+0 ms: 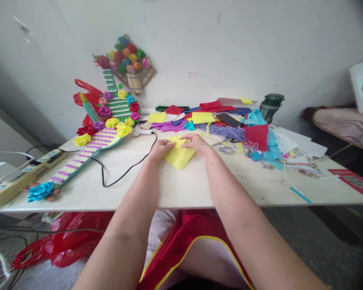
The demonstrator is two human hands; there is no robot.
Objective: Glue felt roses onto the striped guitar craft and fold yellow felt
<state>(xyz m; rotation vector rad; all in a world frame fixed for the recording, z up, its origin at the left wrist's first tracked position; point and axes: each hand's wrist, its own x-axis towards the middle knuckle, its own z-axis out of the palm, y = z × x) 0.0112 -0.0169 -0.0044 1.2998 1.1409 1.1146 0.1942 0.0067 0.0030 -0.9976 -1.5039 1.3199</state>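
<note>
A square piece of yellow crepe paper point(179, 157) is held between my two hands, just over the table's middle. My left hand point(161, 148) pinches its left edge, fingers closed. On the right side, my right hand point(196, 143) grips the top edge with bent fingers. The sheet's lower corner points toward me. Behind my hands lie cut pieces of coloured paper, among them a yellow piece point(203, 117) and a purple piece point(173, 126). A bundle of purple-grey string point(225, 132) rests to the right of them.
Left stands a guitar-shaped craft point(87, 151) with paper flowers; a power strip point(36, 171) and black cable point(130, 169) lie near it. A paper-flower decoration point(134, 82) leans on the wall. A dark bottle point(270, 108), phone point(229, 120) and red paper point(257, 137) are at the right.
</note>
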